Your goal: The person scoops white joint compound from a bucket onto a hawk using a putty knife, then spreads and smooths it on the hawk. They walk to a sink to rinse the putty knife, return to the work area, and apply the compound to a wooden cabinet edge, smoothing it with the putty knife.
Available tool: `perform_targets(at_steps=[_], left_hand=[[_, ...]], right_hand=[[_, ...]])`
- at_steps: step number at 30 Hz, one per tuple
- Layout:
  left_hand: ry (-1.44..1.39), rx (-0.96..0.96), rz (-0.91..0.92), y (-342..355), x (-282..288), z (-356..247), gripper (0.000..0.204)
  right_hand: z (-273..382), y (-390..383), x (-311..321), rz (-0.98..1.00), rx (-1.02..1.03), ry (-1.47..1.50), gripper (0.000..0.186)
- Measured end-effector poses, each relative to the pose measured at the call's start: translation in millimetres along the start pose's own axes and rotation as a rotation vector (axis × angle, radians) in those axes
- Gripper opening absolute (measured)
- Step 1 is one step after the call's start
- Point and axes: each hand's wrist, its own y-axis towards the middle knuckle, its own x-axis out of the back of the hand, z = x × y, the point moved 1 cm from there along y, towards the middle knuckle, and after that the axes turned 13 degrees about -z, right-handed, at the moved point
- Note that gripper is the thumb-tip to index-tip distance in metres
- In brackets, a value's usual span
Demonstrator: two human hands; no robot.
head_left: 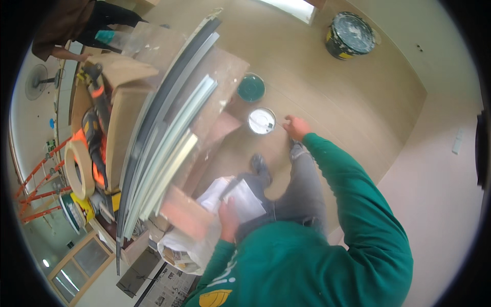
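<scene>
My left hand [229, 217] grips folded white paper [245, 202] in front of my thigh. My right arm reaches forward, and the right hand [298, 127] is just right of an open can of white paint [261, 121] standing on the floor. Its fingers are curled close together; a thin line runs between them and the can's rim, and what they hold I cannot make out. Beyond the can is a round dark-green lid or can top [251, 87]. My shoes are on the floor close to the paint can.
On my left, long grey and pale trim strips [169, 138] lie across a bench with boards, a tape roll [79, 169] and power tools [94, 133]. A white bag [186, 250] sits below. A paint-smeared black bucket [350, 36] stands far right; another person [76, 25] is far left.
</scene>
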Motion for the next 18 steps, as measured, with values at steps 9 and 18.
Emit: perform_targets(at_steps=[9, 18], left_hand=[[0.154, 0.18, -0.136, 15, -86, 80, 0.037], [0.331, 0.118, -0.326, 34, -100, 80, 0.042]], right_hand=[[119, 192, -169, 0.412, 0.335, -0.179, 0.052], [99, 242, -294, 0.373, 0.417, -0.347, 0.047]])
